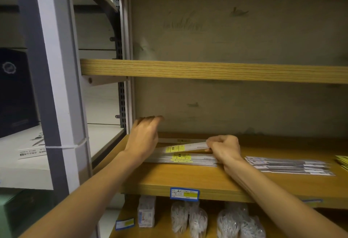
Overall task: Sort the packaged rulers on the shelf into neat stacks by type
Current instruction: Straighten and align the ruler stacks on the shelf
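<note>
Two hands: right hand [224, 146] pinches a packaged ruler [185, 147] above its stack [188, 159]; left hand [145, 134] relaxed.

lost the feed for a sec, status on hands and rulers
Right hand pinches one yellow-labelled ruler pack, tilted above the left stack. Left hand open at the stack's far end. Second stack lies right. Nothing blocking.
</note>
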Demonstrator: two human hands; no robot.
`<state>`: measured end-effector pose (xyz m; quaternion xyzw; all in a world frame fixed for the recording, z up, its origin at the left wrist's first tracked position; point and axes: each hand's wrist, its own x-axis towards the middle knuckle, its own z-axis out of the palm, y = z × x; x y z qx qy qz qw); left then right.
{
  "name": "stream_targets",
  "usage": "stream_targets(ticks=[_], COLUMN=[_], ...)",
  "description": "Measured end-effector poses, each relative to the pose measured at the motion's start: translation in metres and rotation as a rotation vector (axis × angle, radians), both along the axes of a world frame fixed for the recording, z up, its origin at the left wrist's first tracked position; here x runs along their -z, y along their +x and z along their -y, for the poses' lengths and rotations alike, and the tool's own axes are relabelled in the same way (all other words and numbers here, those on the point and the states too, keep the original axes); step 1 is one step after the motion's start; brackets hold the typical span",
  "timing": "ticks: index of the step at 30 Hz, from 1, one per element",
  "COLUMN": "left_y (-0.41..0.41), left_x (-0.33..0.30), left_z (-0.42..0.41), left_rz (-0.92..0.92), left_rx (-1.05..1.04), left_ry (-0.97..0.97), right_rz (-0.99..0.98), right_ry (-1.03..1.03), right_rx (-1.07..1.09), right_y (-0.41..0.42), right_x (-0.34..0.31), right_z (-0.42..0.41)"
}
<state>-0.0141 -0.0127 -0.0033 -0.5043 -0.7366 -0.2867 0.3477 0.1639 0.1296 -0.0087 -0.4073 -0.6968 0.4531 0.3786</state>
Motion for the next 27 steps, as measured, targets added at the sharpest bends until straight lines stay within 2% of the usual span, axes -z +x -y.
stream_targets(ticks=[6,9,12,19,27], left_y=[-0.004,-0.007,-0.010,-0.019,-0.028], left_x=[0.001,-0.001,-0.003,0.000,0.002], left_z=[-0.011,-0.018,-0.025,-0.048,-0.069], left_rz=[0.007,0.020,0.084,0.148,0.286], left_rx=[-0.006,0.000,0.001,0.041,0.031], left_ry=[-0.036,-0.052,-0.098,-0.237,-0.548], right_rz=[0.214,0.381,0.472,0.349,0.265], right_ry=[0.301,0.527,0.633,0.584,0.456], right_rx=[-0.090,-0.048,-0.039,-0.046,-0.054], right_y=[0.007,0.011,0.014,0.007,0.003], right_x=[0.002,0.003,0.003,0.001,-0.003], right_z=[-0.003,-0.005,-0.008,-0.030,-0.059])
